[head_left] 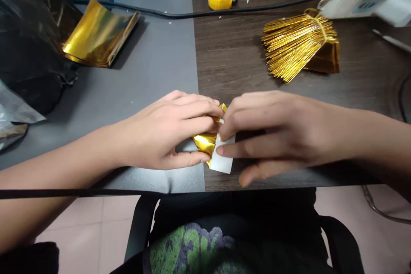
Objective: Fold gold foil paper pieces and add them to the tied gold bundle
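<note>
1. Your left hand (pixel 180 130) spreads over shiny gold foil (pixel 206 142) near the front edge of the dark wood-grain desk (pixel 231 55).
2. Your right hand (pixel 282 130), fingers parted, touches the white rectangular strip (pixel 221 163) beside the foil; I can't tell whether it pinches.

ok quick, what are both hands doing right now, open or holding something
Left hand: open, laid over the gold foil.
Right hand: fingers on the white strip; whether it grips cannot be told.
</note>
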`<action>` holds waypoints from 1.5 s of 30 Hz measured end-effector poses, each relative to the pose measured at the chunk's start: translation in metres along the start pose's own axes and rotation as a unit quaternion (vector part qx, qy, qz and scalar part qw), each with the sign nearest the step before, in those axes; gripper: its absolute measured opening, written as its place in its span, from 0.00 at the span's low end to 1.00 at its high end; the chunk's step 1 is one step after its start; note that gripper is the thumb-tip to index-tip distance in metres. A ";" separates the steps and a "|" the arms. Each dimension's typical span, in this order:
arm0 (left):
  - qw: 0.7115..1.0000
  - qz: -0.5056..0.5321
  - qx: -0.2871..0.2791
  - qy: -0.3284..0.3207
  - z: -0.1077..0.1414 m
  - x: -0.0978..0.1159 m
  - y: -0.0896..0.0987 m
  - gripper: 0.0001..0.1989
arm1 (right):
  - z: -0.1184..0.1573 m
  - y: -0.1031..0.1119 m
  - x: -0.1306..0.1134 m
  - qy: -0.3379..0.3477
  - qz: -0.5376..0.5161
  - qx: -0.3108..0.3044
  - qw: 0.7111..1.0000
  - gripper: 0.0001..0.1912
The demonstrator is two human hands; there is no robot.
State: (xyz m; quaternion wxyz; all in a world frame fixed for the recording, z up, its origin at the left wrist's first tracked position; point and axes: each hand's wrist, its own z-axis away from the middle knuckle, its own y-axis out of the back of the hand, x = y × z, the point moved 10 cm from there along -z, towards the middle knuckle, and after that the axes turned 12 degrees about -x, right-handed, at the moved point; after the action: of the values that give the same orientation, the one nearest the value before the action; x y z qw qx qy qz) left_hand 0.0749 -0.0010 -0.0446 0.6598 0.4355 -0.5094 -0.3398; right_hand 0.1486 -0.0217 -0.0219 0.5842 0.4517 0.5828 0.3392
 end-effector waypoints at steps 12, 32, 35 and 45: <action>0.997 0.070 0.021 0.000 0.001 0.012 -0.004 0.11 | -0.016 -0.019 -0.045 0.027 -0.002 -0.010 1.000 0.18; 0.998 -0.039 0.020 0.041 0.005 0.002 -0.002 0.16 | -0.012 -0.015 -0.013 -0.051 -0.083 0.069 0.993 0.09; 0.998 -0.044 0.030 0.041 0.005 0.004 -0.001 0.15 | -0.013 -0.016 -0.009 -0.068 -0.089 0.068 0.991 0.09; 0.998 -0.035 0.032 0.043 0.005 0.003 -0.002 0.14 | -0.014 -0.014 -0.005 -0.111 -0.081 0.077 0.987 0.09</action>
State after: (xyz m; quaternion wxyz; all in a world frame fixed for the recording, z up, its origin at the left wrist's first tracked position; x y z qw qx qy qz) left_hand 0.0705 -0.0052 -0.0449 0.6545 0.4885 -0.4752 -0.3273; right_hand 0.1329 -0.0296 -0.0316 0.6344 0.4816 0.5734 0.1922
